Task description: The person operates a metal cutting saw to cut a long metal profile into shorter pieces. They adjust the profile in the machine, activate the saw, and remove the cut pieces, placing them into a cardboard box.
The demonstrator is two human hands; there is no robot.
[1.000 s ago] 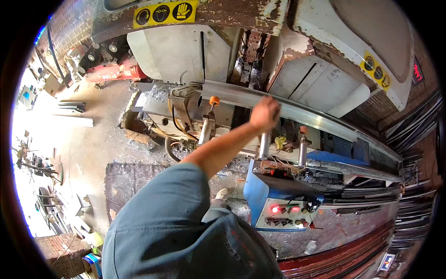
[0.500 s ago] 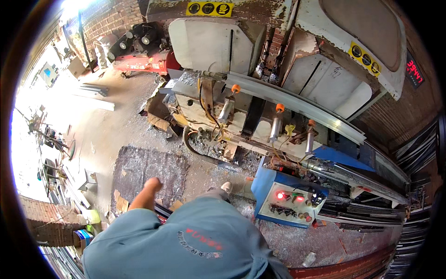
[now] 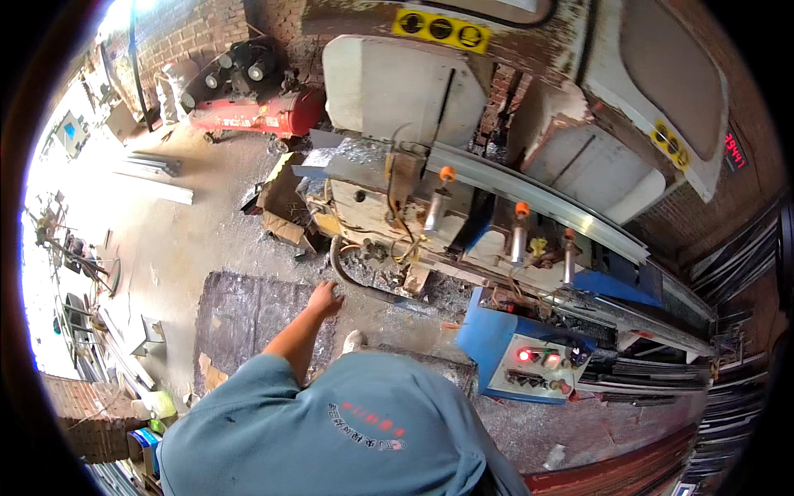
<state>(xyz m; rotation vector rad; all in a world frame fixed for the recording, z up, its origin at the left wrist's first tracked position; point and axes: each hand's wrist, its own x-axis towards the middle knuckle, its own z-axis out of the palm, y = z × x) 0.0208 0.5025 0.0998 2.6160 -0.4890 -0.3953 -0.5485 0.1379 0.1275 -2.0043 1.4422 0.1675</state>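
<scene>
My left hand (image 3: 327, 298) reaches forward over the floor beside the dark mat (image 3: 248, 306), its fingers loosely apart with nothing visible in them. It is nearest to the thick grey hose (image 3: 351, 283) at the front of a long cutting machine, and a gap shows between them. My right hand is out of view. On the machine bed lies a long silver metal profile (image 3: 538, 192). Upright cylinder clamps with orange knobs (image 3: 447, 174) stand in front of it. A blue control box (image 3: 496, 382) with a lit red lamp sits to my right.
Two pale guards, one of them a large white guard (image 3: 401, 91), rise behind the bed. A red air compressor (image 3: 273, 114) stands at the far left. A torn cardboard box (image 3: 281, 194) sits by the machine's left end. Dark profiles (image 3: 645, 376) are stacked at right. Metal shavings litter the floor.
My left arm has stretched farther forward and to the right, and the hand has moved from above the mat toward the machine's hose. The view has shifted left.
</scene>
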